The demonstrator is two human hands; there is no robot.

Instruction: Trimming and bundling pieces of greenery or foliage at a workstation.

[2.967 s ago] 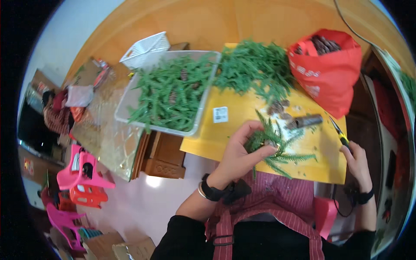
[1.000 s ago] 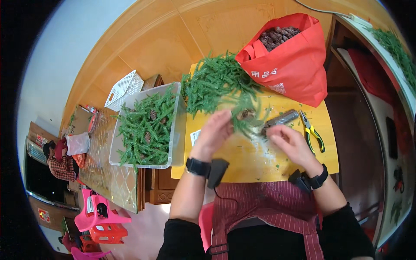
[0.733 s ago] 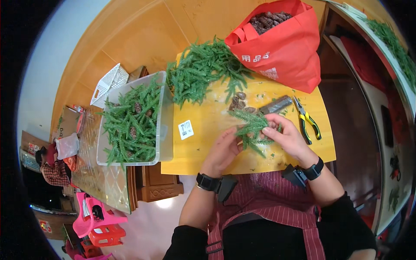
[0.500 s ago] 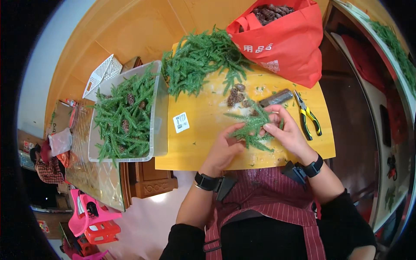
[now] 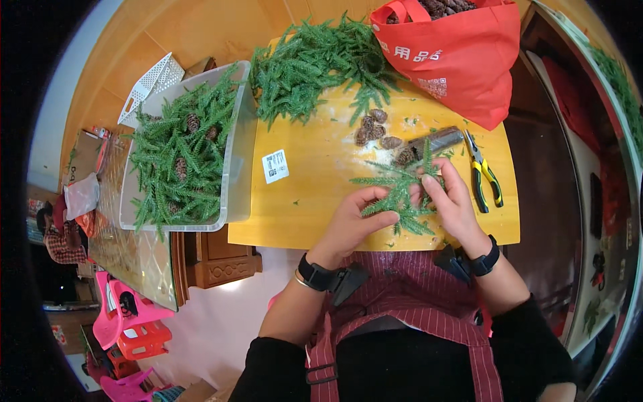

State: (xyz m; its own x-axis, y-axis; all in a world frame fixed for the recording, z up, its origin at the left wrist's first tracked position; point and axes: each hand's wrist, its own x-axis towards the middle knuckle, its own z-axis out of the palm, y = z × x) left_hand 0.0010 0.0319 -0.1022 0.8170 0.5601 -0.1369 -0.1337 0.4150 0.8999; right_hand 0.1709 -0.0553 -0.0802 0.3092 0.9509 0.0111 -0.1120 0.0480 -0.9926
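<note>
A green fir sprig (image 5: 400, 194) is pinched from both sides near the front edge of the yellow counter (image 5: 315, 201): the left hand (image 5: 351, 224) is closed in a grip on its near-left end, the right hand (image 5: 452, 201) on its right side, apparently so the twigs stay bunched. Pine cones (image 5: 375, 130) and yellow-handled pliers (image 5: 483, 175) are kept just beyond, within reach. A clear bin (image 5: 234, 174) of greenery is set at the left.

The red bag (image 5: 462, 57) at the upper right is cut off by the frame's top edge — its handles and contents only partly show. The green sprig's (image 5: 400, 194) stem is hidden under the right hand (image 5: 450, 204) — whether the fingers pinch it cannot be told.
</note>
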